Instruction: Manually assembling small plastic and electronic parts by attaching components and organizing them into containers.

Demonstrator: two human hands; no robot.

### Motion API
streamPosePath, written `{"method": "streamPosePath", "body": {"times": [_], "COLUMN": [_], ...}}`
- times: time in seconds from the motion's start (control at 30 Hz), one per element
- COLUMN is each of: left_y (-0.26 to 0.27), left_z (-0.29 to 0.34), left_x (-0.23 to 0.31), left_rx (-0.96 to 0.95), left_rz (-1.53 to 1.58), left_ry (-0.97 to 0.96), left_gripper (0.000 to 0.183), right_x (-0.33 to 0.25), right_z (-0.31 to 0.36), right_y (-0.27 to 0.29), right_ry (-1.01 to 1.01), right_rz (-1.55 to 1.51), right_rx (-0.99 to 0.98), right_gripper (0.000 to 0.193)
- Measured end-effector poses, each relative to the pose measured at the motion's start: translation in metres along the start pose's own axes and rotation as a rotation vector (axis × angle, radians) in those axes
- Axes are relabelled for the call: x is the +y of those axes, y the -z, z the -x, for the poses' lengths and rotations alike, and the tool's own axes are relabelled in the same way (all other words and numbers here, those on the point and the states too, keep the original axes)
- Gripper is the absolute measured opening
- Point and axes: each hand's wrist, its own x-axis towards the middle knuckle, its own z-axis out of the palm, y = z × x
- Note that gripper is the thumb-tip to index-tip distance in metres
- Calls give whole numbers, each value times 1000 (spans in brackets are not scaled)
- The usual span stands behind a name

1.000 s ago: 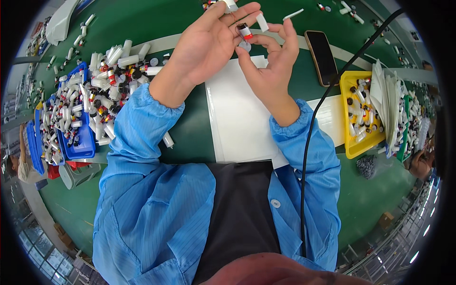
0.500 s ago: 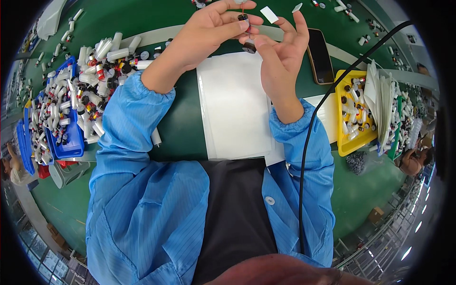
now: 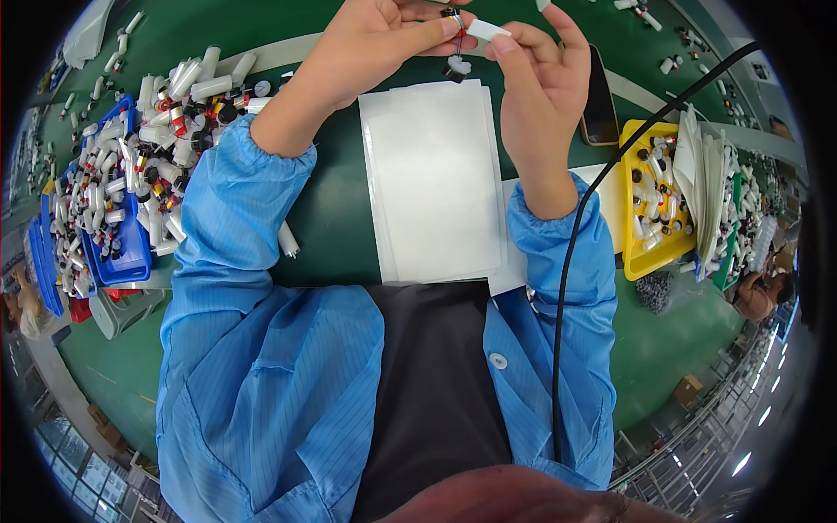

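At the top edge, my left hand (image 3: 370,44) pinches a small black wired part (image 3: 452,15) between thumb and fingers. From it, thin red wires run down to a black-and-white end piece (image 3: 456,68), which hangs free above the table. My right hand (image 3: 545,87) holds a small white strip (image 3: 486,30) between thumb and finger, its left end close beside the wired part. I cannot tell whether the two touch. Another white piece (image 3: 542,4) sits at a raised fingertip of that hand, partly cut off by the frame.
White sheets (image 3: 436,183) lie on the green table (image 3: 336,218). To the left, blue trays (image 3: 131,248) and a heap of white tubes with black caps (image 3: 166,139) crowd together. At right are a phone (image 3: 600,105), a yellow tray (image 3: 667,253) of similar parts and a black cable (image 3: 571,261).
My right thumb and finger have closed on the white strip and brought it left, beside the wired part. The lower end piece, earlier by my right thumb, now hangs free.
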Motion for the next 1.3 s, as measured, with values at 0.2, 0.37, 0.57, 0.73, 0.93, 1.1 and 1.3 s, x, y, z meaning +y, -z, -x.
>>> {"method": "streamPosePath", "body": {"times": [0.2, 0.37, 0.57, 0.73, 0.93, 1.1, 1.3], "left_y": [3, 1, 0, 5, 2, 7, 4], "left_z": [-1, -2, 0, 0, 2, 0, -2], "left_x": [-5, -11, -9, -7, -6, -7, -8], "left_rx": [-64, -96, -61, -53, -95, -60, -54], "left_rz": [63, 115, -7, -176, -79, -29, -5], "left_ry": [-17, -21, 8, 39, -2, 41, 26], "left_gripper": [26, 25, 24, 24, 26, 28, 31], "right_x": [0, 6, 5, 4, 7, 8, 13], "right_z": [-1, 4, 9, 6, 5, 7, 7], "right_y": [-7, -9, -6, -6, -7, -8, -3], "right_ry": [79, 202, 219, 201, 176, 163, 186], "right_rz": [173, 528, 566, 474, 365, 349, 314], "right_rx": [-90, -23, -95, -47, -21, -38, -86], "right_gripper": [82, 90, 84, 83, 82, 81, 76]}}
